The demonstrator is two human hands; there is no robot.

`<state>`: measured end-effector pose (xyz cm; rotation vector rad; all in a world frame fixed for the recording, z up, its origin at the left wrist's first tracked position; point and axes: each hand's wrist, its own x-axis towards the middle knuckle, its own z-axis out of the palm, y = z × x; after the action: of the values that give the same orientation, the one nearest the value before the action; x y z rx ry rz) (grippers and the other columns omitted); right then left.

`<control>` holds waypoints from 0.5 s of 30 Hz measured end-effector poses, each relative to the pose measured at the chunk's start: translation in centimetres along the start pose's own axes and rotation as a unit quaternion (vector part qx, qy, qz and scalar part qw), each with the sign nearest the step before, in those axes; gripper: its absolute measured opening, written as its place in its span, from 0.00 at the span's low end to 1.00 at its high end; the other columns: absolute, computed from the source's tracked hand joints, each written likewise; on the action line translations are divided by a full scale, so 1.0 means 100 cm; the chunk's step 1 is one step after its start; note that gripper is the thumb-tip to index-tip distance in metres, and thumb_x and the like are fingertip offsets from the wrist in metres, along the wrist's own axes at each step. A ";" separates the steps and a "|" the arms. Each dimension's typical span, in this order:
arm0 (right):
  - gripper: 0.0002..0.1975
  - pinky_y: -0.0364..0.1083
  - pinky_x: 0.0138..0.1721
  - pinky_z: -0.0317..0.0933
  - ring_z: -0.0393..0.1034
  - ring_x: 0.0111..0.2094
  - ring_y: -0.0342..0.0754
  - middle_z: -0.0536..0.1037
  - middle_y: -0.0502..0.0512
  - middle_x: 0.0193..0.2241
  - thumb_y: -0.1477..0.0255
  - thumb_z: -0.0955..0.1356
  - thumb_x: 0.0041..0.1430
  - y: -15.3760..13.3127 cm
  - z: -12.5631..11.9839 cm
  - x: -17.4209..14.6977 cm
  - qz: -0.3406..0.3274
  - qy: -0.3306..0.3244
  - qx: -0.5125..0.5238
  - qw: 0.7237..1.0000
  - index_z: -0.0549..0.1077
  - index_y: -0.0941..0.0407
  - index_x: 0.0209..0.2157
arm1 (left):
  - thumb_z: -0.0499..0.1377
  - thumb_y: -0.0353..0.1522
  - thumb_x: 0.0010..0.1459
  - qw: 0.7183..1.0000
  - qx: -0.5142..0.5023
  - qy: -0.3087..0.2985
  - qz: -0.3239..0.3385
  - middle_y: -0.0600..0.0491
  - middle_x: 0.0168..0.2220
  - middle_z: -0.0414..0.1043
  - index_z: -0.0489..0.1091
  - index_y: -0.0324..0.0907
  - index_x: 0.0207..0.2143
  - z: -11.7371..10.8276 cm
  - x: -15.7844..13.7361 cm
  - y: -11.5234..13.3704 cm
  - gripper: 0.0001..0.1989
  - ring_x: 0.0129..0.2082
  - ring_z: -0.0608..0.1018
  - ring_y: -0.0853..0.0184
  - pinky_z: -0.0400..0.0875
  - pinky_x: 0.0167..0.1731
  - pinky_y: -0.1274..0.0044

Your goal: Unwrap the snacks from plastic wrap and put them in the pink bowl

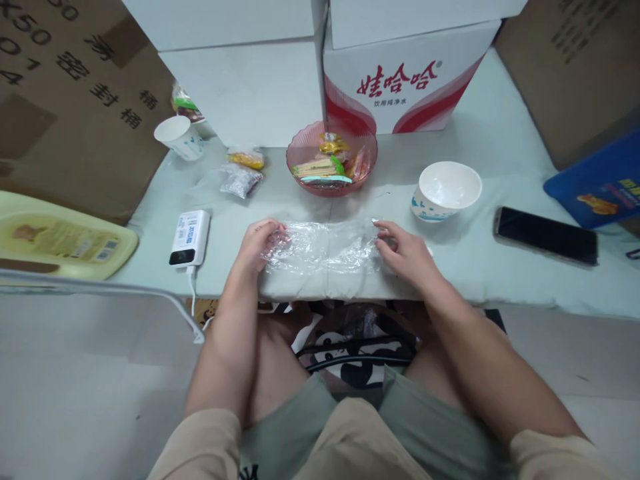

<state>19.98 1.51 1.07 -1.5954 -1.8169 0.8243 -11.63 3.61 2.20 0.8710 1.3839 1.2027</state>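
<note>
A sheet of clear plastic film (pixel 327 248) is stretched between the two hands, close to the front edge of the pale, cloth-covered tabletop (pixel 530 287). Its left end is pinched between the fingers of the left hand (pixel 259 243). At its right end the fingers of the right hand (pixel 404 252) are bent, the index finger reaching forward; whether the film is gripped there cannot be told. Behind the film, a pink bowl (pixel 331 192) is filled with wrapped packets, and small packets (pixel 243 177) are seen to its left. A white power bank (pixel 193 233) with a cable plugged in is placed left of the left hand. Beyond the right hand, a paper cup (pixel 434 208) is set upright, and a dark phone (pixel 545 235) is laid farther right. The back is lined with white boxes (pixel 245 93)
</note>
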 end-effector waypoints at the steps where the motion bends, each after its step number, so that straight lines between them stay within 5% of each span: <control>1: 0.22 0.54 0.44 0.68 0.73 0.27 0.48 0.81 0.58 0.45 0.66 0.65 0.59 0.000 0.003 0.000 -0.004 -0.003 -0.023 1.000 0.74 0.52 0.55 | 0.64 0.34 0.42 1.000 0.003 -0.003 -0.001 0.53 0.26 0.74 0.71 0.39 0.18 0.001 0.000 0.000 0.08 0.22 0.73 0.72 0.71 0.24 0.80; 7: 0.21 0.57 0.51 0.67 0.75 0.49 0.59 0.78 0.60 0.54 0.68 0.64 0.59 -0.002 0.014 0.005 -0.034 0.037 -0.069 0.996 0.78 0.54 0.52 | 0.63 0.35 0.43 1.000 0.015 -0.007 -0.006 0.53 0.24 0.72 0.70 0.39 0.18 0.005 0.001 -0.001 0.09 0.23 0.74 0.71 0.71 0.25 0.80; 12: 0.13 0.51 0.41 0.68 0.73 0.31 0.48 0.81 0.57 0.39 0.65 0.65 0.57 -0.007 0.002 0.005 -0.022 0.122 0.030 0.992 0.77 0.55 0.38 | 0.63 0.36 0.44 1.000 0.024 0.000 0.007 0.53 0.24 0.72 0.68 0.39 0.19 0.003 0.003 -0.003 0.10 0.21 0.73 0.72 0.68 0.22 0.80; 15: 0.10 0.46 0.34 0.65 0.70 0.29 0.46 0.76 0.52 0.30 0.62 0.68 0.55 -0.007 -0.006 0.004 0.012 0.146 0.119 0.982 0.69 0.54 0.30 | 0.66 0.36 0.42 1.000 0.026 0.005 0.005 0.55 0.24 0.71 0.68 0.39 0.22 0.003 0.003 -0.005 0.11 0.22 0.75 0.72 0.69 0.24 0.81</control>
<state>19.91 1.91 1.98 -1.4967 -1.4384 0.7423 -11.40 3.89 1.69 0.9107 1.4247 1.1845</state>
